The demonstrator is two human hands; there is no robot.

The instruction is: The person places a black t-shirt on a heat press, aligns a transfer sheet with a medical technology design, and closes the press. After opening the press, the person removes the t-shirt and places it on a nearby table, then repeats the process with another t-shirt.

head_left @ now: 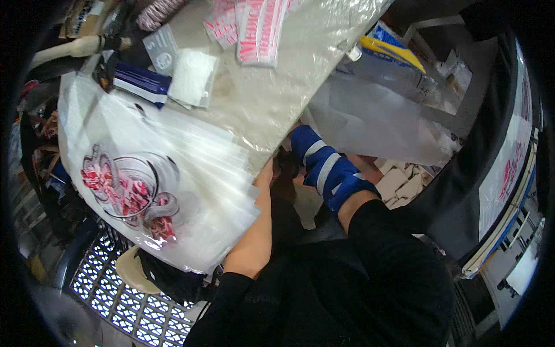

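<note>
Stack of clear/whitish plastic sheets is on the left side of the desk, printed with a red and grey coiled motif, glossy, right-hand edges fanned out in steps, near corner hanging past the desk edge. Left hand is at the desk edge right beside the fan; right hand is near that edge, mostly covered by blue cloth with white stripes. Fingers on both hands hidden, can't tell if spread or pinching. Desktop is beige under wrinkled clear film; navy packet, white packets and red-printed bags on it. Right of desk: translucent sheeting, beige pieces below. Lower left: pale lattice panel.
</note>
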